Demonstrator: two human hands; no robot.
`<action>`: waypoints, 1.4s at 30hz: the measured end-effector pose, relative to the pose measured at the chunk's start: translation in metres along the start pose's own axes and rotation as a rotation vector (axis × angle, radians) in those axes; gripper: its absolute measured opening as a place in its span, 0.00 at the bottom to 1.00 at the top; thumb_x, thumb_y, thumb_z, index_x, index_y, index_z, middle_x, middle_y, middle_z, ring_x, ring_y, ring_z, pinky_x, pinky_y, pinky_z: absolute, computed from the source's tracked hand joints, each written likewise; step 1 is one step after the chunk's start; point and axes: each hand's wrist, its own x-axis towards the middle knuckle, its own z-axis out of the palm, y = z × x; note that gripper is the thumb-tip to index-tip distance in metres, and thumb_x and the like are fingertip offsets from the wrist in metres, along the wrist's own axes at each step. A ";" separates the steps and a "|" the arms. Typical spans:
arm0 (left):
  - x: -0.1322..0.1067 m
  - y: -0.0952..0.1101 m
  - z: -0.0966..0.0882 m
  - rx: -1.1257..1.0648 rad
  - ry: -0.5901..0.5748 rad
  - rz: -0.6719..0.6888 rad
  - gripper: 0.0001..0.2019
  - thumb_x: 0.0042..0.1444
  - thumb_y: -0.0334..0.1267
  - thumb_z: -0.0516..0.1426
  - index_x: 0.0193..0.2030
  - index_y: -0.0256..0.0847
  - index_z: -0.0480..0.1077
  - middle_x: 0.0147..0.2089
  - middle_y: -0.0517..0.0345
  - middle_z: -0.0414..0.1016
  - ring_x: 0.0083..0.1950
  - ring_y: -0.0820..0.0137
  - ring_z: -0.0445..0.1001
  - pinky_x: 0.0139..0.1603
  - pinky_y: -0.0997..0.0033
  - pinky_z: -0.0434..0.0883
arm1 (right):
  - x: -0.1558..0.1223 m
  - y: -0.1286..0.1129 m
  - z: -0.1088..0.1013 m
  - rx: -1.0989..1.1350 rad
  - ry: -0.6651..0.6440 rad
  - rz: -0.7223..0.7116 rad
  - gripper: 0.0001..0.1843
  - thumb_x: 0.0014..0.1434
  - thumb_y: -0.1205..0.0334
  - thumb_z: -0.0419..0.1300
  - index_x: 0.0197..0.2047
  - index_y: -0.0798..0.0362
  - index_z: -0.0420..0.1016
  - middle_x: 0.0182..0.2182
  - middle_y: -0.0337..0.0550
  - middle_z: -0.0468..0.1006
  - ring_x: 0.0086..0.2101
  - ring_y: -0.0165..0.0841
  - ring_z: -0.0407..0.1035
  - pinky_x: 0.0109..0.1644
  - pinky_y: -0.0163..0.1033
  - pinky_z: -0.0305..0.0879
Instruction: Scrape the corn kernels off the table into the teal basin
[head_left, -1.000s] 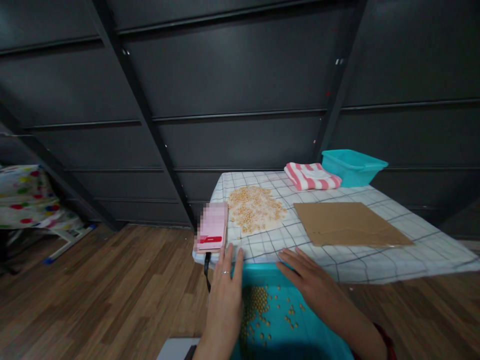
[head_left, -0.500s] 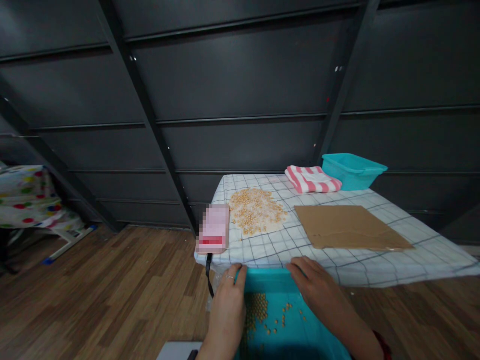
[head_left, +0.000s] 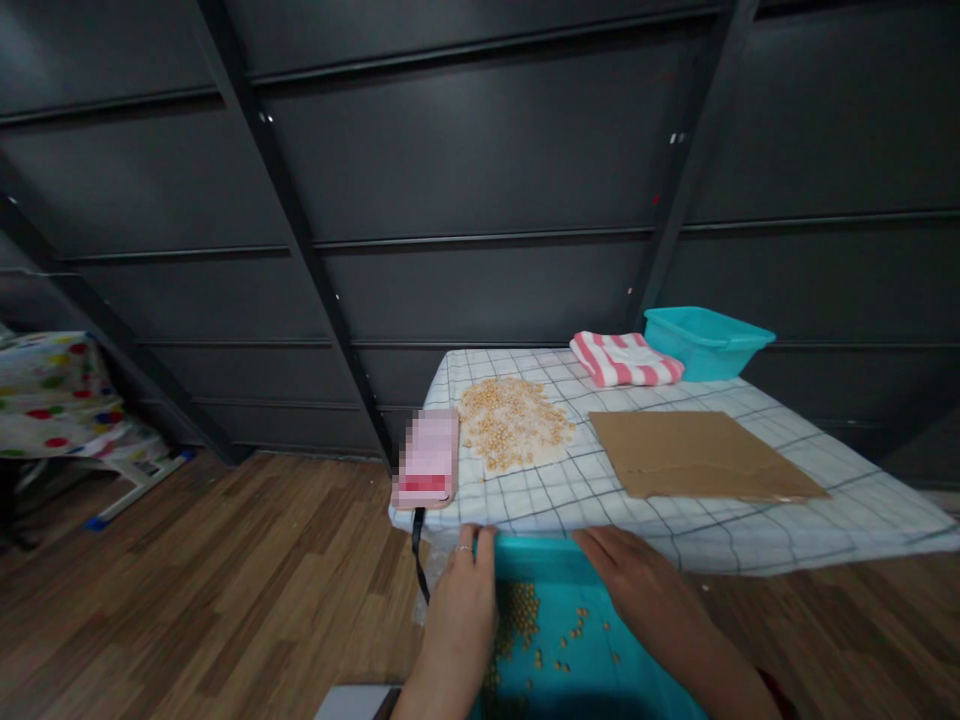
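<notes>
A turquoise plastic basin [head_left: 551, 565] is at the near edge of the table, low in the view. My left hand [head_left: 463, 600] grips its left far corner, with fingers over the rim and a ring on one finger. On the opposite side, my right hand [head_left: 637, 580] is closed over the right far rim. Inside the basin, yellow soybeans [head_left: 519, 612] gather along the left, and a few lie scattered toward the middle. Beyond it on the table is a spread pile of soybeans mixed with white grains [head_left: 516, 425]. The basin's near end is cut off by the frame.
A checked tablecloth [head_left: 540, 510] covers the table. On it are a pink phone [head_left: 431, 455] with a black strap, a flat cardboard sheet [head_left: 701, 455], a red-striped towel [head_left: 626, 360] and a second turquoise basin [head_left: 705, 345]. A dark panelled wall [head_left: 480, 170] stands behind.
The loose soybeans in the basin have shifted slightly. My right hand has dipped a little on the rim, while both hands keep hold. The things on the table stay put.
</notes>
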 end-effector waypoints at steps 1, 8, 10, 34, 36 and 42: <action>0.000 -0.001 -0.002 0.010 0.003 -0.013 0.28 0.52 0.17 0.41 0.57 0.39 0.61 0.61 0.42 0.64 0.50 0.67 0.74 0.46 0.69 0.71 | 0.000 0.001 -0.001 0.001 -0.002 -0.004 0.23 0.50 0.83 0.43 0.41 0.56 0.71 0.32 0.45 0.78 0.33 0.32 0.72 0.38 0.38 0.71; 0.004 -0.007 -0.003 0.033 0.324 0.023 0.17 0.55 0.23 0.46 0.43 0.41 0.70 0.44 0.51 0.73 0.46 0.65 0.73 0.46 0.65 0.72 | 0.011 0.008 -0.002 0.028 -0.060 0.005 0.16 0.53 0.80 0.47 0.37 0.53 0.70 0.32 0.44 0.74 0.34 0.35 0.69 0.37 0.41 0.68; 0.007 -0.010 0.001 0.044 0.441 0.054 0.15 0.54 0.23 0.47 0.40 0.40 0.71 0.45 0.49 0.73 0.46 0.62 0.73 0.46 0.60 0.73 | 0.013 0.008 0.001 0.052 -0.088 0.010 0.13 0.54 0.78 0.49 0.34 0.53 0.69 0.29 0.41 0.72 0.31 0.34 0.67 0.36 0.40 0.67; 0.020 -0.017 0.012 -0.170 0.382 0.119 0.20 0.51 0.18 0.46 0.44 0.39 0.69 0.56 0.46 0.71 0.61 0.61 0.65 0.57 0.53 0.67 | 0.006 0.007 0.005 0.166 -0.024 0.092 0.16 0.52 0.79 0.50 0.39 0.55 0.71 0.33 0.45 0.74 0.36 0.34 0.67 0.41 0.39 0.67; 0.020 -0.016 0.009 -0.170 0.377 0.125 0.18 0.52 0.20 0.48 0.44 0.40 0.70 0.56 0.46 0.72 0.61 0.60 0.65 0.57 0.52 0.67 | 0.006 0.008 0.006 0.162 -0.006 0.090 0.17 0.52 0.80 0.48 0.39 0.55 0.71 0.33 0.44 0.74 0.36 0.33 0.68 0.41 0.38 0.67; 0.025 -0.013 0.008 -0.149 0.370 0.169 0.13 0.51 0.25 0.54 0.42 0.41 0.71 0.54 0.48 0.74 0.57 0.60 0.69 0.55 0.54 0.70 | 0.008 0.010 0.004 0.148 0.001 0.072 0.17 0.53 0.81 0.48 0.38 0.55 0.72 0.32 0.43 0.74 0.35 0.32 0.68 0.41 0.37 0.68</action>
